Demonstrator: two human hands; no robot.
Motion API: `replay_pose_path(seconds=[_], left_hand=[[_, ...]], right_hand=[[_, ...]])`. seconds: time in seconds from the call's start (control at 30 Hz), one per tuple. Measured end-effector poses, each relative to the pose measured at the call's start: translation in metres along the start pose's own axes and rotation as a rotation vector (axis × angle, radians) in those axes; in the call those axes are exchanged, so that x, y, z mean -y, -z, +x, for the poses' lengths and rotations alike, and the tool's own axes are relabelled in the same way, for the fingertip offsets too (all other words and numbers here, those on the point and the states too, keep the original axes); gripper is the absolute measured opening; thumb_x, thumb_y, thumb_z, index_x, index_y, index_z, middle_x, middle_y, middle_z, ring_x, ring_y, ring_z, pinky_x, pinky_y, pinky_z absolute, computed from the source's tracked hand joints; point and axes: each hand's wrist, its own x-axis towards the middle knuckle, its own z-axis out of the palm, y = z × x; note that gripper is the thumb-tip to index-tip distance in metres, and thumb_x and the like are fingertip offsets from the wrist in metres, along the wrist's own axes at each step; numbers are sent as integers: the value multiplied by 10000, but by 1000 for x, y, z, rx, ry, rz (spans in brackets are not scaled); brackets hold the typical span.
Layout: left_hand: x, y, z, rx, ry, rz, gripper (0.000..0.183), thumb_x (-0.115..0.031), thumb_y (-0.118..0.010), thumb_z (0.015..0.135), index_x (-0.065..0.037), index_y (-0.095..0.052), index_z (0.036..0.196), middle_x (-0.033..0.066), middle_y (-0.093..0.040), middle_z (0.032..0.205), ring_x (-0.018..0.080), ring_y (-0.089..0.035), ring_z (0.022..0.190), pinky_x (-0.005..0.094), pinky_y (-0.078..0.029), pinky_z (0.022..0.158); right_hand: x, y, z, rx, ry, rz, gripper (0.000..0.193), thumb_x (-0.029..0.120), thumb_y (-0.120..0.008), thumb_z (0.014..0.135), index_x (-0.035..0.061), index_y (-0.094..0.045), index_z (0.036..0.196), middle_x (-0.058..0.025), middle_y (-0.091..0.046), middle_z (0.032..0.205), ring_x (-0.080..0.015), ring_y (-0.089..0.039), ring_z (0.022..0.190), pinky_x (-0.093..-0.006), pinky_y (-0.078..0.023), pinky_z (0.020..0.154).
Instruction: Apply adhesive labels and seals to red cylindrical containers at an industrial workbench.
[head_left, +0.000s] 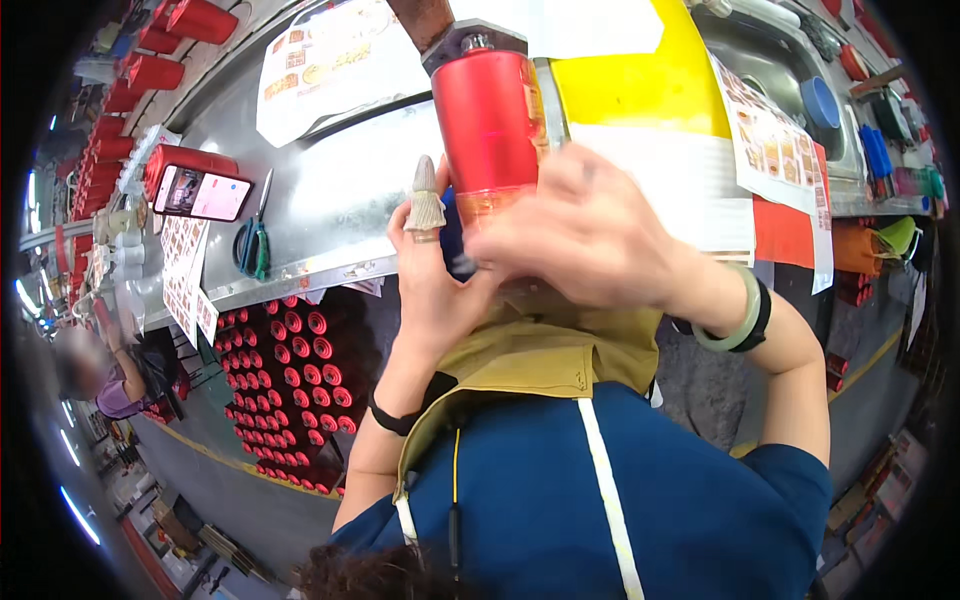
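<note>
A red metal-looking cylinder (488,120) lies with its far end against a dark fixture (472,40) on the bench. An orange printed sheet or decal (530,95) shows along its right side and near end. My left hand (428,285) grips around the cylinder's near left side, with a grey-beige finger cot (426,200) on one raised finger. Something dark blue shows between that hand and the cylinder. My right hand (580,235), blurred by motion, is curled over the near right end. Its fingertips meet near my left thumb, and what they hold is hidden.
On the left of the metal bench (300,215) lie scissors (253,235), a phone (205,193) leaning on another red cylinder (190,160), and printed sheets (182,270). A yellow sheet (640,85) and a sink (790,60) are on the right. Several red cylinders (290,350) stand below the bench.
</note>
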Motion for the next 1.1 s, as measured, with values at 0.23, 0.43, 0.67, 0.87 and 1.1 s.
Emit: replay_pose_path(seconds=[0.23, 0.43, 0.67, 0.87, 1.1], left_hand=[[-16, 2, 8, -57, -61, -10, 1036, -139, -928, 706, 18, -370, 1564, 234, -514, 1489, 367, -540, 1334, 443, -424, 1118], [-11, -6, 5, -193, -237, 126, 720, -77, -918, 666, -14, -667, 1338, 227, -546, 1472, 383, -578, 1294, 449, -474, 1073], [-6, -5, 3, -194, -255, 144, 728, -41, -868, 709, -10, -619, 1392, 258, -536, 1475, 402, -608, 1263, 452, -508, 1048], [-1, -10, -6, -174, -151, -28, 751, -21, -838, 721, -7, -580, 1427, 273, -510, 1484, 449, -571, 1293, 476, -495, 1069], [-15, 4, 2, -66, -173, 112, 867, -107, -891, 737, -55, -496, 1507, 210, -471, 1496, 390, -518, 1326, 481, -453, 1075]], right_hand=[[-52, 32, 34, -441, -64, -286, 231, 54, -770, 812, 83, -734, 1038, -56, -731, 914, -268, -677, 840, -369, -513, 775], [-21, 35, 8, -360, -434, -58, 203, 29, -773, 853, 51, -727, 1049, -91, -729, 933, -245, -686, 829, -336, -539, 743], [-16, 31, -4, -352, -498, -49, 216, 36, -785, 860, 22, -720, 1066, -95, -739, 972, -220, -705, 867, -304, -553, 773], [-14, 25, -2, -412, -495, 51, 226, 51, -783, 876, 18, -715, 1089, -89, -745, 969, -195, -715, 872, -291, -555, 794], [-14, 23, -11, -441, -539, 67, 224, 59, -771, 899, 16, -706, 1109, -92, -739, 950, -169, -707, 853, -280, -550, 789]])
